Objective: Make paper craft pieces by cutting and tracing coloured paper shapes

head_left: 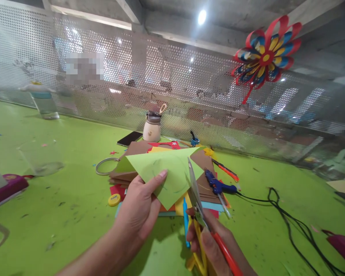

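My left hand (145,203) pinches a sheet of light green paper (172,168) between thumb and fingers, raised above a stack of coloured paper. A faint round outline is drawn on the sheet. My right hand (209,234) is wrapped around scissors (199,214) with silver blades and a red handle. Their blades point up and away from me at the sheet's right edge; whether they touch the paper I cannot tell. A yellow loop shows beneath my right hand, perhaps part of the handle. A blue pen (186,222) lies just left of that hand.
Brown sheets (119,174) lie on the green table. Around them are a blue glue gun (218,184) with a black cord, a tape ring (106,166), a yellow cap (114,199), a bottle (151,128), a phone (130,138) and a clear cup (43,157). Perforated metal panels (172,84) stand behind.
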Tool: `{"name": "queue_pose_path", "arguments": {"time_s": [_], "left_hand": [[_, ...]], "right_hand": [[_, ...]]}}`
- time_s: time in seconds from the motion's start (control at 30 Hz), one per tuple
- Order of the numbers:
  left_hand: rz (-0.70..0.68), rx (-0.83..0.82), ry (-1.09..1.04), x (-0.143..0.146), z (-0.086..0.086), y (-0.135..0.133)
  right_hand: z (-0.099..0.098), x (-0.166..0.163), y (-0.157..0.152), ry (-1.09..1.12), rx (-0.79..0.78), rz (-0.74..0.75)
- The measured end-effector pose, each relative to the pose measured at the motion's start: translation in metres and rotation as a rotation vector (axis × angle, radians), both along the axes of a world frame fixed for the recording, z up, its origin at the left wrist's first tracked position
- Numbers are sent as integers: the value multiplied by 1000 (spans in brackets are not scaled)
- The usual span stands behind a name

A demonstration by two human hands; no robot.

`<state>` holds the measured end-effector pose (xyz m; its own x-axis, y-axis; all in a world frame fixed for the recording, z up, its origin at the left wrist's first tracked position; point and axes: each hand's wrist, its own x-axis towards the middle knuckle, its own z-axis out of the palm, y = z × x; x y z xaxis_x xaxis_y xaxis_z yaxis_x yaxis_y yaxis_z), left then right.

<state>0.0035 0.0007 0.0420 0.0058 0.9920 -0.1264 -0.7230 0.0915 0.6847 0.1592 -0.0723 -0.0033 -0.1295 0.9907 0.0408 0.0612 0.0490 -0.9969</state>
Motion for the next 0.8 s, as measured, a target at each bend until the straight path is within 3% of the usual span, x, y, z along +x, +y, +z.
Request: {"name": "queue_pose_path", "arguments": {"time_s": [0.47,0.8], "left_hand": [[8,8,27,1,-2,0],[8,-1,33,1,-1,-1]], "right_hand": [[-1,-4,-2,-7,-31,-30],[-15,-3,3,29,-27,-20]]}}
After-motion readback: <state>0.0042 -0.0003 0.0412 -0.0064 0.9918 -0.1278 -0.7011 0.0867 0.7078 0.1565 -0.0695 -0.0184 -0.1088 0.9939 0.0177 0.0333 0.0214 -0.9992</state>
